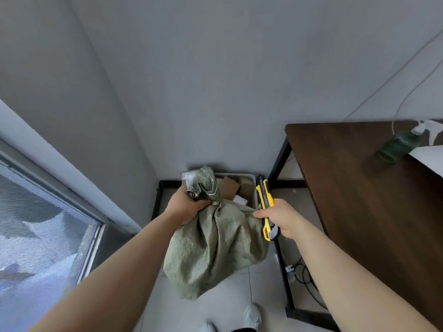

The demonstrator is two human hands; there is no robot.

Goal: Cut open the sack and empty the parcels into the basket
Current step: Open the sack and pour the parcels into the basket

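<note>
A green woven sack [213,250] hangs bulging above the floor, its neck bunched and tied. My left hand [187,207] grips that neck from the left. My right hand [280,219] holds a yellow and black utility knife [265,200], pointing up and away, while its fingers also pinch the sack's right shoulder. Behind the sack stands a pale basket [249,178] against the wall, with brown cardboard parcels [230,185] showing inside. The sack hides most of the basket.
A dark wooden table [359,192] on black legs fills the right side, with a green spray bottle [402,142] lying on it. Cables [306,276] lie on the tiled floor under it. A window [36,224] is at left. My shoe [253,315] is below.
</note>
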